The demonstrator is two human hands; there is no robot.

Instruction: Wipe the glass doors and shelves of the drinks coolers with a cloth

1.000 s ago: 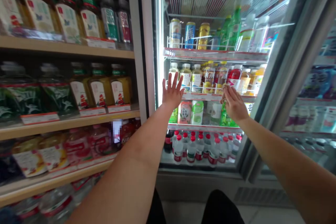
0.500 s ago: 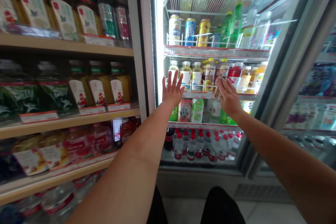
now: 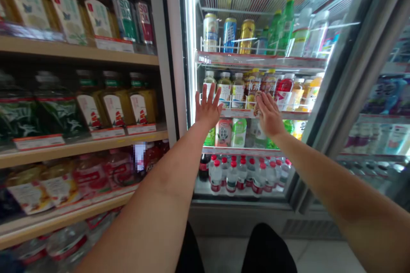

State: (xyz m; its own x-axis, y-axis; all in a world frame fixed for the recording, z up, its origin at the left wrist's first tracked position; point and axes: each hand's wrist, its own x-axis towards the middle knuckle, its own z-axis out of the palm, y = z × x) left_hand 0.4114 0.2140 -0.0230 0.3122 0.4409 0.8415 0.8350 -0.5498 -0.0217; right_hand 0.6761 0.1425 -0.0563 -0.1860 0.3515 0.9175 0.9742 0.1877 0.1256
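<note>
My left hand (image 3: 208,106) lies with fingers spread on the glass door (image 3: 187,94) of a lit drinks fridge. To its right, my right hand (image 3: 270,115) presses a crumpled brownish cloth (image 3: 257,103) against the same glass, its fingers close together over it. Most of the cloth is hidden under the palm. Behind the glass, bottles with white caps (image 3: 237,89) stand on the shelf level with both hands. Cans, among them a gold can (image 3: 247,36), and green bottles (image 3: 286,30) are on the shelf above.
On the left is an open wooden shelf (image 3: 80,53) with several rows of bottled drinks. The metal door edge (image 3: 346,106) runs down the right, beside another fridge section. Small red-capped bottles (image 3: 232,175) fill the fridge bottom. My knees (image 3: 268,249) are below.
My right hand has slid a little to the left across the glass with the cloth. My left hand stays on the same spot, while the whole view has shifted slightly.
</note>
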